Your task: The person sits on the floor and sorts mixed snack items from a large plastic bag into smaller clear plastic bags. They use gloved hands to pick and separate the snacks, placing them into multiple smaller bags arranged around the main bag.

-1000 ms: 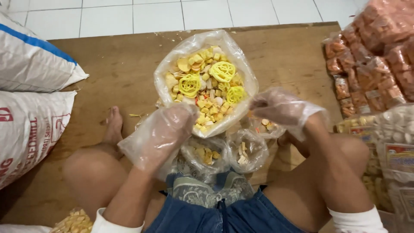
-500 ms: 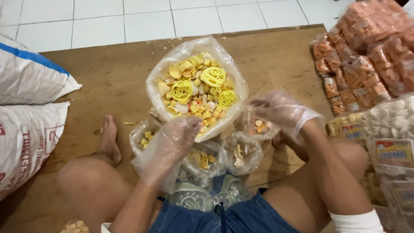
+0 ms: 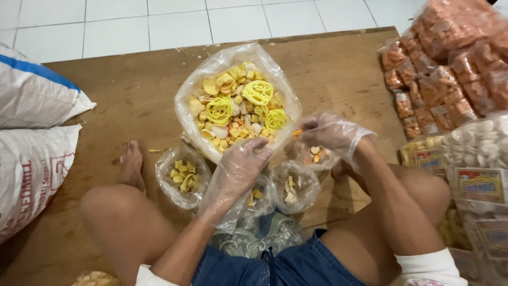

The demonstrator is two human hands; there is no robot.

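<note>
Pinched between the fingertips of the right hand (image 3: 329, 132), gloved in loose clear plastic, was a small orange cracker piece (image 3: 298, 132), held at the right rim of the large open bag (image 3: 236, 103). Beneath that hand sat a small clear bag (image 3: 317, 155) with a few pale and orange pieces inside. The left hand (image 3: 241, 164), likewise gloved, hovered with fingers loosely spread and clamped on nothing, its fingertips (image 3: 260, 149) touching the near rim of the large bag.

Nearest the person's lap stood two small bags: one (image 3: 255, 198) partly hidden under the left hand, one (image 3: 293, 185) just right of it holding pale stick-shaped pieces. A fourth small bag (image 3: 182, 176) of yellow cubes lay beside the left knee, near the bare foot (image 3: 130, 165).

Beyond these, the large bag rested on the brown wooden board (image 3: 137, 95), filled with mixed yellow, white and orange crackers and three yellow lattice rounds. White woven sacks (image 3: 37, 132) lay at the left edge. Sealed packets of orange snacks (image 3: 450, 69) were stacked at the right, with packets of white crackers (image 3: 479, 153) nearer. White floor tiles (image 3: 159, 26) lay farthest off.
</note>
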